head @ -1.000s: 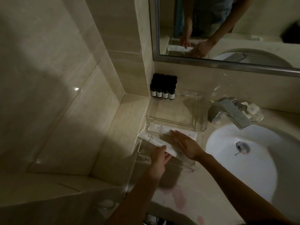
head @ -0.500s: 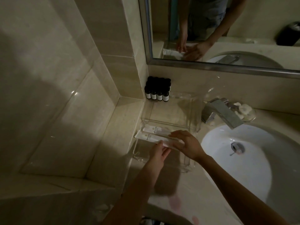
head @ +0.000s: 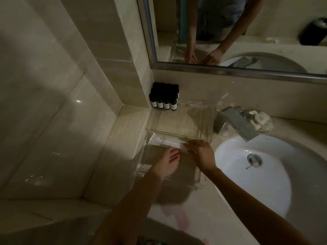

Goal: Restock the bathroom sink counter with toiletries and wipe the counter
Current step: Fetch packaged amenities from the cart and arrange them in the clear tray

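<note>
Long white toiletry packets (head: 163,140) lie across a clear acrylic tray (head: 201,185) on the beige counter, against the tray's middle divider. My right hand (head: 202,153) covers their right end, fingers bent over it. My left hand (head: 170,158) sits just in front of the packets inside the tray's near compartment, fingers relaxed and holding nothing. The far compartment of the tray holds nothing that I can see.
Several small black bottles (head: 163,101) stand in the back corner by the wall. A chrome faucet (head: 235,123) and white basin (head: 269,175) lie to the right, with a glass soap dish (head: 261,120) behind. The mirror (head: 238,32) hangs above.
My left hand has let go of the near packet and drawn back a little. The packets have been pushed further back and now lie together against the divider.
</note>
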{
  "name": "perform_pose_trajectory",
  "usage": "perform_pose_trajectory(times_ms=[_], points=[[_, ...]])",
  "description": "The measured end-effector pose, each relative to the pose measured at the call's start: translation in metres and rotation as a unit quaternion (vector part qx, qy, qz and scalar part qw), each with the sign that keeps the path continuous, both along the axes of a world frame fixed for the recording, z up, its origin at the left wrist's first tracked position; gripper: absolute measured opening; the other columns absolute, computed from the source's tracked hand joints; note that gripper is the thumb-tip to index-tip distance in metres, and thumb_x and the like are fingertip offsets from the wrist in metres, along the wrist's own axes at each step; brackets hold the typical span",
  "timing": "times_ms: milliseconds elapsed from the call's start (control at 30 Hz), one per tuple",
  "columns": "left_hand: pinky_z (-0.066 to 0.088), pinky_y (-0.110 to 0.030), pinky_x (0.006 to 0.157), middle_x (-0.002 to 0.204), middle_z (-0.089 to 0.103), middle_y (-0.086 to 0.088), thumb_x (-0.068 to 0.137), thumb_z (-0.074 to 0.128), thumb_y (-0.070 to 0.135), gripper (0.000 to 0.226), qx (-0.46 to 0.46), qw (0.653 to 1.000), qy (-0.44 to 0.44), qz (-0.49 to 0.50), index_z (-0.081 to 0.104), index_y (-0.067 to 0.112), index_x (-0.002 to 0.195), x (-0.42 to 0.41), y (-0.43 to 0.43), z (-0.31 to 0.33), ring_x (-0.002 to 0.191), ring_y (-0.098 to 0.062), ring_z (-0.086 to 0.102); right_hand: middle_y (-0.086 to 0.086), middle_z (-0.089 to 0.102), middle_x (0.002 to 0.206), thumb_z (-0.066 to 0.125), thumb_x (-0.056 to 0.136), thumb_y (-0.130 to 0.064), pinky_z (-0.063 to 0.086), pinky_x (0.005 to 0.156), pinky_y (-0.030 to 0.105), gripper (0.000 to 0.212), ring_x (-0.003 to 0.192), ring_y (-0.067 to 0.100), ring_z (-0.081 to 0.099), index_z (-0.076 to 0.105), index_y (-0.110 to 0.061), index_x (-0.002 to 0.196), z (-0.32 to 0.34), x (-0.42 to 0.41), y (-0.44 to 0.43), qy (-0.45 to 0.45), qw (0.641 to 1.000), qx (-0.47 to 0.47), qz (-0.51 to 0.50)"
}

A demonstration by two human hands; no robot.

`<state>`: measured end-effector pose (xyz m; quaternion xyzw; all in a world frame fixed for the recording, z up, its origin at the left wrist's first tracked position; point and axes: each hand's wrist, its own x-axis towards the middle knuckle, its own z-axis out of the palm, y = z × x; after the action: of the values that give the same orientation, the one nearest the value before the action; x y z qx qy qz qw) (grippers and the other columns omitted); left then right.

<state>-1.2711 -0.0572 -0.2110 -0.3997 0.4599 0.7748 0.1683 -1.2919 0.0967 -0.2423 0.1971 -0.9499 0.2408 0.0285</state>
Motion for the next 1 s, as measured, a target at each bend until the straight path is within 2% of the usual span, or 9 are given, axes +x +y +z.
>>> perform_pose_trajectory(times_ms=[100,200,267,333,433,600,700,833,1000], points=[[0.046,-0.027,0.063,0.082,0.060,-0.008,0.088,0.056,0.025,0.017,-0.246,0.967,0.003,-0.072,0.061,0.012,0.079,0.002,-0.011,-0.014,0.075,-0.023,0.058,0.006,0.067,0.109,0.075,0.078,-0.014,0.055,0.076,0.040,0.026,0.099,0.030,0.062,0.073,-0.022,0.103,-0.003,0.004,-0.005,0.009,1.000,-0.012,-0.018],[0.049,-0.029,0.078,0.107,0.064,-0.008,0.091,0.055,0.015,0.016,-0.566,0.802,0.083,-0.172,0.063,0.014,0.106,0.022,-0.014,-0.018,0.097,-0.021,0.059,0.007,0.064,0.112,0.075,0.079,-0.016,0.055,0.075,0.038,0.025,0.103,0.028,0.060,0.073,-0.022,0.103,-0.006,0.005,-0.010,0.026,0.999,-0.006,-0.022],[0.050,-0.031,0.089,0.134,0.052,-0.009,0.088,0.058,0.008,0.042,-0.656,0.702,0.176,-0.213,0.053,0.015,0.130,0.033,-0.015,-0.020,0.121,-0.022,0.050,0.007,0.062,0.116,0.073,0.081,-0.018,0.057,0.077,0.040,0.027,0.106,0.028,0.058,0.071,-0.022,0.108,-0.008,0.006,-0.012,0.023,1.000,0.002,-0.020],[0.045,-0.028,0.097,0.156,0.027,-0.007,0.086,0.058,0.006,0.067,-0.670,0.653,0.207,-0.286,0.035,0.020,0.147,0.037,-0.018,-0.024,0.139,-0.022,0.033,0.008,0.062,0.118,0.075,0.079,-0.019,0.056,0.078,0.040,0.033,0.107,0.028,0.058,0.070,-0.022,0.111,-0.009,0.009,-0.012,0.028,0.999,0.007,-0.014],[0.035,-0.032,0.107,0.161,0.009,-0.006,0.080,0.061,0.004,0.084,-0.678,0.634,0.182,-0.324,0.021,0.020,0.152,0.039,-0.020,-0.025,0.146,-0.024,0.016,0.007,0.062,0.113,0.082,0.071,-0.020,0.057,0.072,0.037,0.042,0.101,0.025,0.060,0.070,-0.023,0.111,-0.008,0.013,-0.014,0.032,0.999,0.003,0.000],[0.022,-0.039,0.115,0.155,0.028,-0.010,0.070,0.066,0.006,0.087,-0.703,0.619,0.154,-0.314,0.030,0.008,0.149,0.036,-0.026,-0.024,0.143,-0.027,0.027,0.005,0.062,0.107,0.078,0.077,-0.023,0.056,0.063,0.034,0.033,0.093,0.022,0.060,0.070,-0.022,0.109,-0.007,0.010,-0.014,0.012,1.000,-0.007,-0.002],[0.031,-0.042,0.114,0.156,0.026,-0.013,0.074,0.066,0.005,0.085,-0.690,0.627,0.161,-0.323,0.028,0.010,0.150,0.033,-0.031,-0.025,0.143,-0.031,0.026,0.004,0.062,0.109,0.080,0.074,-0.022,0.054,0.062,0.034,0.037,0.097,0.024,0.060,0.070,-0.027,0.109,-0.010,0.009,-0.011,0.019,1.000,-0.006,0.014],[0.038,-0.039,0.109,0.160,0.001,-0.006,0.086,0.055,0.004,0.078,-0.656,0.670,0.149,-0.315,0.019,0.026,0.152,0.027,-0.032,-0.017,0.146,-0.026,0.015,0.004,0.063,0.116,0.075,0.079,-0.023,0.056,0.069,0.037,0.031,0.106,0.025,0.057,0.070,-0.024,0.109,-0.010,0.003,-0.012,0.019,1.000,-0.010,0.012],[0.006,-0.041,0.119,0.160,0.013,-0.012,0.080,0.057,0.005,0.071,-0.711,0.605,0.150,-0.326,0.034,0.022,0.145,0.020,-0.039,-0.017,0.148,-0.028,0.006,0.002,0.068,0.114,0.077,0.077,-0.017,0.056,0.072,0.037,0.030,0.102,0.027,0.062,0.072,-0.022,0.106,-0.008,-0.002,-0.011,0.026,0.999,-0.003,0.026]])
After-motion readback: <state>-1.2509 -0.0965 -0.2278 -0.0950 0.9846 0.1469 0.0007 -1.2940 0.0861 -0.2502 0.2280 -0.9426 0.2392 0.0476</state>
